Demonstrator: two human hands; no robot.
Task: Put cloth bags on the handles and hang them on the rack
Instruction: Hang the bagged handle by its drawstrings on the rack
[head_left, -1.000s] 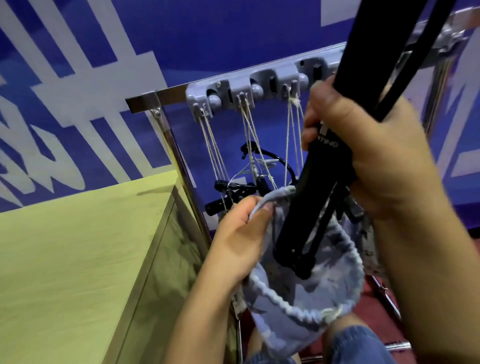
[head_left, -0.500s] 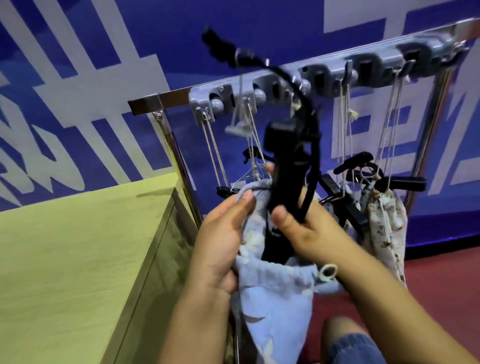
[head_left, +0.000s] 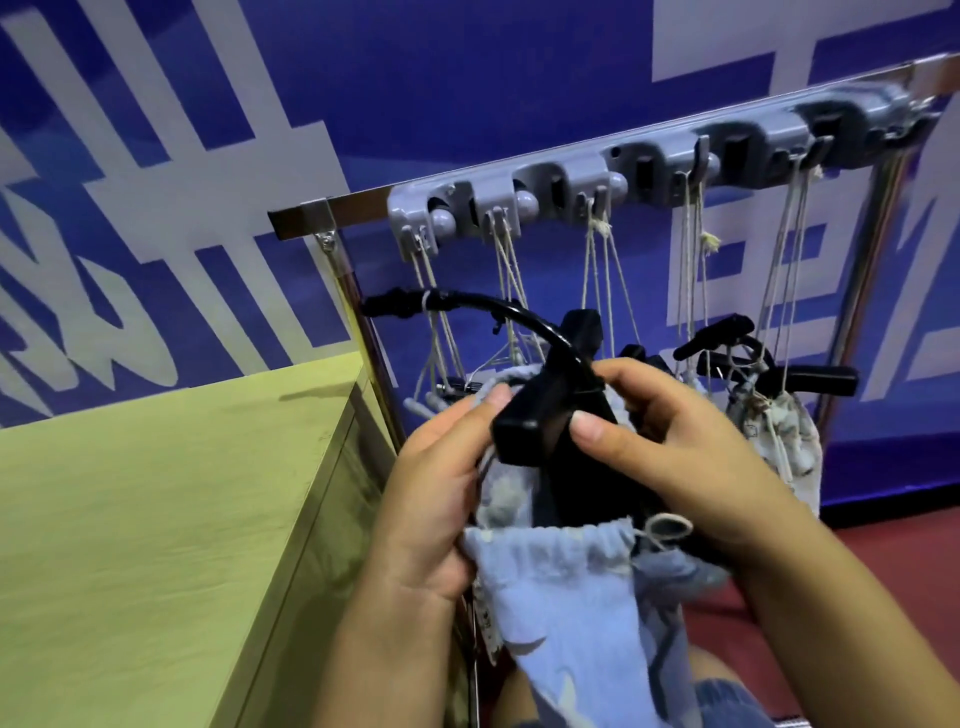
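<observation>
Both hands worked a black handle into a blue cloth bag at the centre of the frame.

The left hand pinched the bag's gathered rim, fingers curled on the cloth; the right hand gripped the handle, whose lower end sat inside the bag's mouth. Behind, across the upper right, the grey rack carried strings and a pale bag. A yellow-green bench filled the lower left.

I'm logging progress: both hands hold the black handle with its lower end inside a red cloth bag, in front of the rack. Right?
Not quite: the cloth bag is light blue, not red, as the head view shows. Both the left hand and right hand do hold the black handle before the rack.
</observation>
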